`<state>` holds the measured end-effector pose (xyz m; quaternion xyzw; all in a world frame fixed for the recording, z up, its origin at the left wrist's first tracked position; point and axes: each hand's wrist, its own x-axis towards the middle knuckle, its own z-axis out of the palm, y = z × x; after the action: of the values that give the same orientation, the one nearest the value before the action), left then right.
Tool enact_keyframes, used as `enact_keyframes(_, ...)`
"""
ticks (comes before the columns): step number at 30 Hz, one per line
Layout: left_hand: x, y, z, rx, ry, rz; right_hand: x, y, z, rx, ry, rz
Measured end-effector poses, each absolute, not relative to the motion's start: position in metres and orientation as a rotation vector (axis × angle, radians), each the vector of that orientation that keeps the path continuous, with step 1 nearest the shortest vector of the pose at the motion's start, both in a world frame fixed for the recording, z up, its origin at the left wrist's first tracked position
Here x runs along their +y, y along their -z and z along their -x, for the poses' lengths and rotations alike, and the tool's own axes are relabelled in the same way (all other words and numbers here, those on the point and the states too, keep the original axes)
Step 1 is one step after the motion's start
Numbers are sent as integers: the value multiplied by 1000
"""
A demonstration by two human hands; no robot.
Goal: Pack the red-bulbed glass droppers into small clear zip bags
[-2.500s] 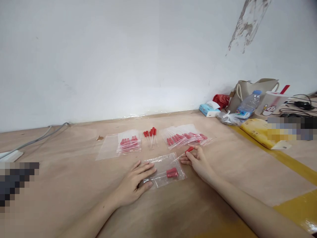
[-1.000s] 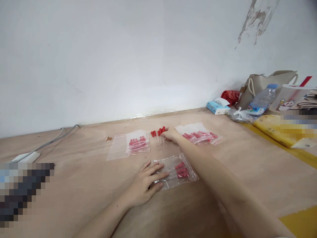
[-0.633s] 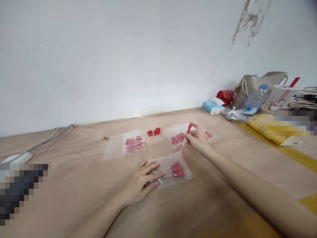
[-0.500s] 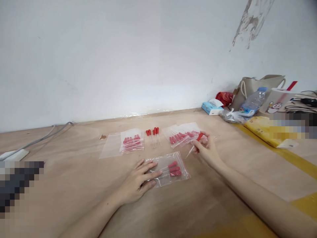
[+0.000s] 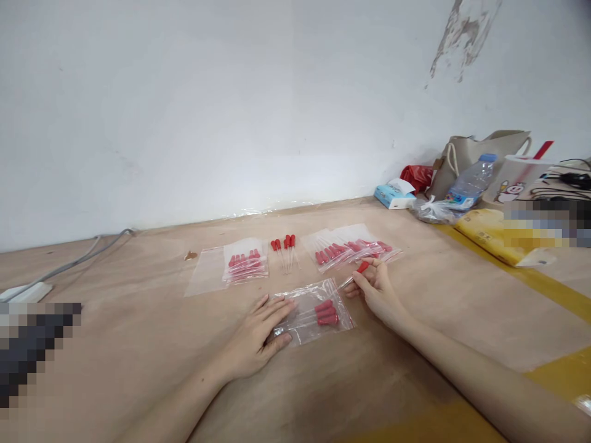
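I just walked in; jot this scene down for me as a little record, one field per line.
Surface: brown table
Bag: clear, lying flat, red bulbs showing inside
Left grip: spread over the bag's left end
Right grip: pinching a red-ended dropper, tip near the bag's right edge; whether inside is unclear
Loose droppers: beyond the bag, between the left stack and right stack of bags
Back right: tissues, bottle, cup
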<state>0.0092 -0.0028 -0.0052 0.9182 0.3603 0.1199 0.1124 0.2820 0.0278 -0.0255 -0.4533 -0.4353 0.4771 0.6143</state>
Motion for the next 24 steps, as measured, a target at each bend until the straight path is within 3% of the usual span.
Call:
enact_keyframes(7, -4, 1, -11, 1059, -354, -2690, 28, 24, -295, -1158, -1189, 1095)
enact_keyframes(12, -5, 1, -11, 1074, -349, -2689, 28, 25, -300, -1766, -784, 1210)
enact_keyframes(16, -5, 2, -11, 1071, -358, -2680, 32, 30, -292, -1936, -508, 1175)
enact_keyframes(24, -6, 1, -12, 1073, -303, -2686, 29, 28, -284, -2058, -553, 1149)
